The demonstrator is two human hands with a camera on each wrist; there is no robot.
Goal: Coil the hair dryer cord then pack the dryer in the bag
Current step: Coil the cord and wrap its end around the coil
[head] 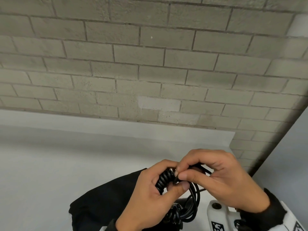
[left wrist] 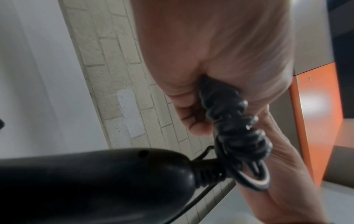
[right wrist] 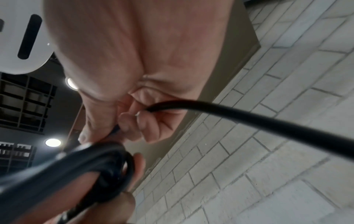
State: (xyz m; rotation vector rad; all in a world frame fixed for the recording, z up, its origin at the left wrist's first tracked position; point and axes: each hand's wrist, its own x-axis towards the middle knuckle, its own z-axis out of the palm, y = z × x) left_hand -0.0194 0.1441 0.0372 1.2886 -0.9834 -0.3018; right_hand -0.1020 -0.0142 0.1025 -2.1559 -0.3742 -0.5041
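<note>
Both hands meet low in the head view over the white table. My left hand (head: 155, 190) grips a tight bundle of the black hair dryer cord (head: 164, 180), seen up close as stacked coils (left wrist: 235, 121) in the left wrist view. My right hand (head: 215, 177) pinches a strand of the cord (right wrist: 249, 116) against the bundle, and loose loops (head: 194, 202) hang below. The black dryer handle (left wrist: 95, 181) fills the lower left of the left wrist view, its strain relief leading into the cord. A black fabric bag (head: 106, 200) lies on the table under my left hand.
The white table (head: 50, 164) stretches left and back to a grey brick wall (head: 150, 64). The table's right end (head: 233, 147) lies just beyond my hands. An orange panel (left wrist: 316, 113) shows in the left wrist view.
</note>
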